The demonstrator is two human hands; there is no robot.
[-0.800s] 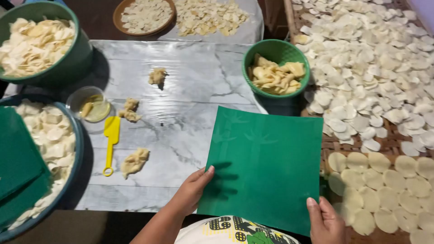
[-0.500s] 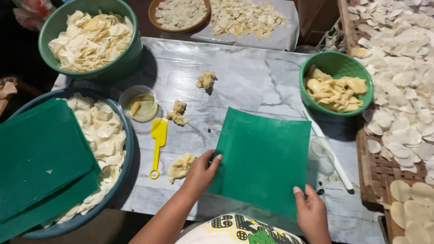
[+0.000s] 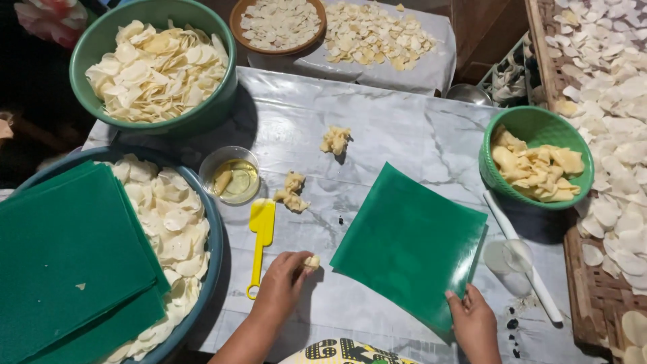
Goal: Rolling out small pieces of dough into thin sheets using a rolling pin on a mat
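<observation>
L hand [image 3: 283,283] pinching small pale dough lump [image 3: 311,261] nr front edge of marble-look tabletop [image 3: 404,128]; green square plastic sheet [image 3: 410,244] lies just to its right, R hand [image 3: 475,318] gripping sheet's front corner.

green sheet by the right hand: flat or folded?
Flat. The green sheet lies spread on the marble table, four corners out; the right hand pinches its near corner.

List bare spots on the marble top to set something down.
Free: marble table between dough lump and green basket; front strip between left hand and green sheet. Crowded: around oil cup, yellow scraper, and right of the sheet.
</observation>
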